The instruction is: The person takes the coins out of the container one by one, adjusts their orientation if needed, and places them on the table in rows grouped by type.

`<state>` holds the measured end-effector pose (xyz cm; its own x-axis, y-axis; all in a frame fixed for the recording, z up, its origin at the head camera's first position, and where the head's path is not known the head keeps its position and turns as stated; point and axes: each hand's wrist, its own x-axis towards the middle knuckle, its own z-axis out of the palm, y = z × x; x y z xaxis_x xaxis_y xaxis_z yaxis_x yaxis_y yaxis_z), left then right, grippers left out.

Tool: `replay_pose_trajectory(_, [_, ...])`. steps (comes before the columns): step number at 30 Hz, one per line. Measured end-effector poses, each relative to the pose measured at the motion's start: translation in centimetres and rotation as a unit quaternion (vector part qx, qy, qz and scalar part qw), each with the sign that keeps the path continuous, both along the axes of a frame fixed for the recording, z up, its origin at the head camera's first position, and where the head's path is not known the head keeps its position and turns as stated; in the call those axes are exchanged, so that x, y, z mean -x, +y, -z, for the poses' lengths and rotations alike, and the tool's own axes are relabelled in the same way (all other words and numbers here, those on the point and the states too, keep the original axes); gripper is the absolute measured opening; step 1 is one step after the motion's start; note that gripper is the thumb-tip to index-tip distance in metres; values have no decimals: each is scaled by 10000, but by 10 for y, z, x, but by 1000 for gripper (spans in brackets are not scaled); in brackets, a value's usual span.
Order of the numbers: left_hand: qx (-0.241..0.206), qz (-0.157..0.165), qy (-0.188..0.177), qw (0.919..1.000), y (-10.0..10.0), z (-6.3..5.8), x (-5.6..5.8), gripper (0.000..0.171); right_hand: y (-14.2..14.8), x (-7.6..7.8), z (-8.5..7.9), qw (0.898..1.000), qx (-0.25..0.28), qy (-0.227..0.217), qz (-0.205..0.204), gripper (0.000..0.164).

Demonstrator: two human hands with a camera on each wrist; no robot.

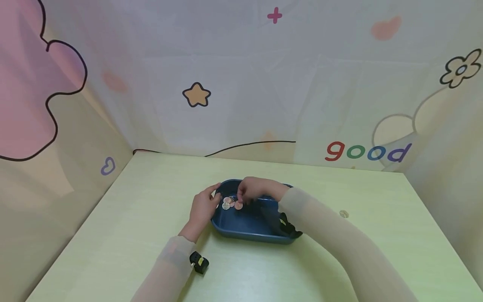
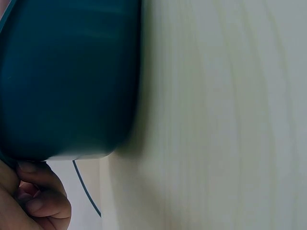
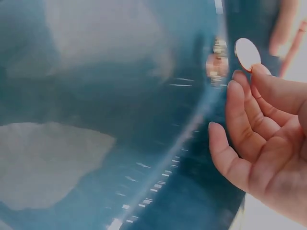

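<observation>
A dark blue tray (image 1: 245,237) with rounded corners stands on the table. My left hand (image 1: 203,206) grips its left end, thumb over the rim; in the left wrist view the curled fingers (image 2: 50,203) lie against the tray's end wall. Over the tray's left part, my right hand (image 1: 253,188) pinches a copper-coloured coin (image 3: 247,54) between thumb and index fingertip, seen tilted in the right wrist view. Several gold and copper-coloured coins (image 1: 226,205) lie together on the tray floor near the left end, blurred in the right wrist view.
One more coin (image 1: 344,214) lies on the pale wooden table (image 1: 143,201), right of the tray beyond the right forearm. A printed cloth (image 1: 241,84) hangs behind and along both sides of the table. Black wrist cameras (image 1: 198,263) sit on both sleeves.
</observation>
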<state>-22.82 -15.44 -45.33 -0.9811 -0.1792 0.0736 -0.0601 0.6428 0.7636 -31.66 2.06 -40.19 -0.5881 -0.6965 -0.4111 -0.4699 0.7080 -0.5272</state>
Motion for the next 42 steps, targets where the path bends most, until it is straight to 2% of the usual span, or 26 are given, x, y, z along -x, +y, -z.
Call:
replay_pose_trajectory(6, [-6, 13, 67, 10000, 0, 0, -1, 41, 13, -3, -27, 9983, 587, 63, 14, 13])
replay_pose_trajectory(14, [-69, 100, 169, 9998, 0, 2, -1, 41, 51, -19, -53, 9866, 1515, 333, 499, 13])
replay_pose_trajectory(18, [-68, 92, 212, 9997, 0, 2, -2, 40, 72, -28, -59, 9807, 1706, 552, 776, 13])
replay_pose_trajectory(24, [-87, 89, 141, 9998, 0, -1, -2, 41, 110, -40, -62, 9747, 1735, 828, 1142, 11])
replay_pose_trajectory(32, [-63, 92, 99, 9999, 1, -2, -1, 41, 157, -63, -62, 9653, 1528, 1411, 1579, 9])
replay_pose_trajectory(42, [-97, 64, 151, 9998, 1, -1, -2, 41, 196, -81, -48, 9579, 1465, 1425, 2016, 9])
